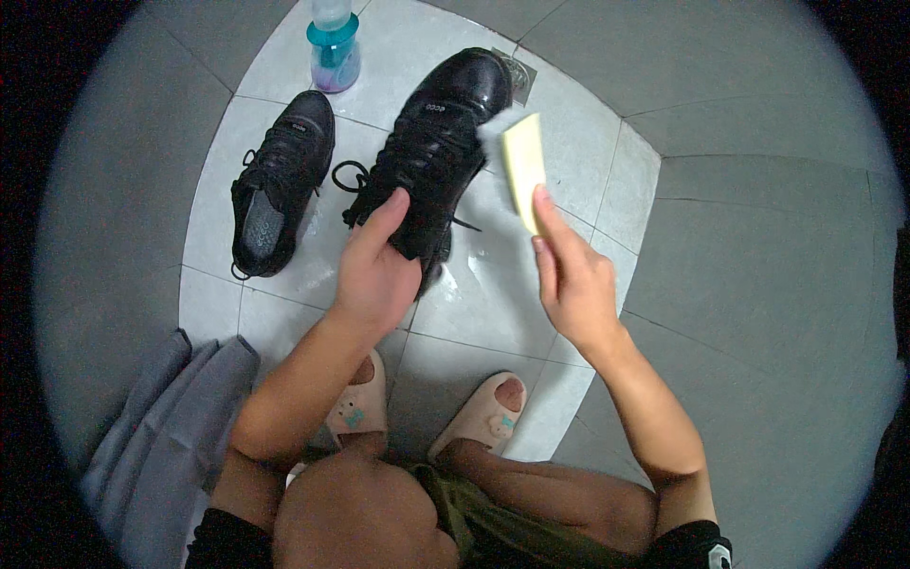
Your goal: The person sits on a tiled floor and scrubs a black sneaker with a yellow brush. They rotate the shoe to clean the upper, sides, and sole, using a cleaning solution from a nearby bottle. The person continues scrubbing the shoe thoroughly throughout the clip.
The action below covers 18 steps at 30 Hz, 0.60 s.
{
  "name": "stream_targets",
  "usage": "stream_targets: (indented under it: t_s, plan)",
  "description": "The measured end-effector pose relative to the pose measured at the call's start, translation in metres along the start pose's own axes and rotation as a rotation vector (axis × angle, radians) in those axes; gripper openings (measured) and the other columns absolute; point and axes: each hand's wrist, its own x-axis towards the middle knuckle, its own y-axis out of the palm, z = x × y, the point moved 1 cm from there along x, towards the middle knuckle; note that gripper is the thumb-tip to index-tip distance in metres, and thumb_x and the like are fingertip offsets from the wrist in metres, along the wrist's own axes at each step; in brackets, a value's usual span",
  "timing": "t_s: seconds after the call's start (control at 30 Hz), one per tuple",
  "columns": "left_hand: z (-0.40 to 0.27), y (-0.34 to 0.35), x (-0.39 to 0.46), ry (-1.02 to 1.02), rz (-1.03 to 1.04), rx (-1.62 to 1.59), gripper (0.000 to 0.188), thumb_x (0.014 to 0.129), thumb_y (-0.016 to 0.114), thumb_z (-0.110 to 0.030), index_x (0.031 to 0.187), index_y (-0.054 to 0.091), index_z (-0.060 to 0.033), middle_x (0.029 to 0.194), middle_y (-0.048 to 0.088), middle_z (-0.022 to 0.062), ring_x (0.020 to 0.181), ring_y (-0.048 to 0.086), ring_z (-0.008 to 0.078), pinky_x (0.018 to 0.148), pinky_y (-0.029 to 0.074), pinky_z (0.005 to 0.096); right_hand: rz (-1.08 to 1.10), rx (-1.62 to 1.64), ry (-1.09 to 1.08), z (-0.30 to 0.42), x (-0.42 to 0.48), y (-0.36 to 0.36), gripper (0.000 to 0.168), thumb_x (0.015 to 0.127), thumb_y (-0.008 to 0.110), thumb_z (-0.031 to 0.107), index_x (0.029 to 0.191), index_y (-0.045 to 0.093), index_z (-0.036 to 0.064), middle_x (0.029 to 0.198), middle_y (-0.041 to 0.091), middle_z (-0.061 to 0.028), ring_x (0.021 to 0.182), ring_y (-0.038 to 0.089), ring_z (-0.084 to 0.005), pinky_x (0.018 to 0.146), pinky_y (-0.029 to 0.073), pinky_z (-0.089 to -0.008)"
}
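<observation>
A black ECCO lace-up shoe (434, 153) is held up over the tiles, toe pointing away from me. My left hand (377, 267) grips it at the heel end, thumb on top by the opening. In my right hand (576, 267) is a pale yellow brush (525, 167), pinched between thumb and fingers; it looks slightly blurred. Its whitish bristle side faces the shoe's right edge near the toe, and I cannot tell if they touch. The matching black shoe (284, 185) stands on the floor to the left, its grey insole showing.
A clear bottle with a teal collar and purple liquid (335, 53) stands beyond the left shoe. A metal floor drain (522, 78) lies past the held shoe's toe. Grey tiled walls (746, 249) bound the white tiled floor (476, 341). A grey curtain (178, 441) hangs at lower left.
</observation>
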Motion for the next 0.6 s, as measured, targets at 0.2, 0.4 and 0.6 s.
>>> stream_targets:
  t_s: [0.2, 0.4, 0.6]
  plan:
    - [-0.002, -0.005, -0.006, -0.219, 0.055, 0.002, 0.031, 0.09, 0.061, -0.008, 0.121, 0.064, -0.0007, 0.111, 0.069, 0.0118, 0.097, 0.067, 0.0255, 0.089, 0.054, 0.0419, 0.038, -0.218, -0.053, 0.002, 0.032, -0.006, 0.058, 0.098, 0.061, 0.023, 0.151, 0.043, 0.037, 0.071, 0.062, -0.0112, 0.054, 0.064, -0.0306, 0.048, 0.051, -0.0442]
    - [0.011, -0.015, -0.022, -0.115, 0.002, 0.256, 0.029, 0.085, 0.066, -0.002, 0.114, 0.066, -0.0009, 0.105, 0.068, 0.0062, 0.093, 0.065, 0.019, 0.083, 0.052, 0.033, -0.013, -0.097, 0.141, 0.022, 0.08, -0.034, 0.05, 0.103, 0.055, 0.016, 0.151, 0.046, 0.025, 0.069, 0.064, -0.0221, 0.06, 0.068, -0.0326, 0.058, 0.051, -0.0441]
    - [0.018, -0.021, -0.022, 0.046, -0.023, 0.549, 0.025, 0.084, 0.07, -0.006, 0.109, 0.068, -0.0027, 0.102, 0.065, 0.0019, 0.092, 0.06, 0.0127, 0.083, 0.048, 0.0279, 0.144, -0.283, 0.033, 0.054, 0.053, -0.023, 0.059, 0.101, 0.058, 0.017, 0.155, 0.037, 0.028, 0.073, 0.066, -0.019, 0.054, 0.065, -0.0341, 0.05, 0.052, -0.0452]
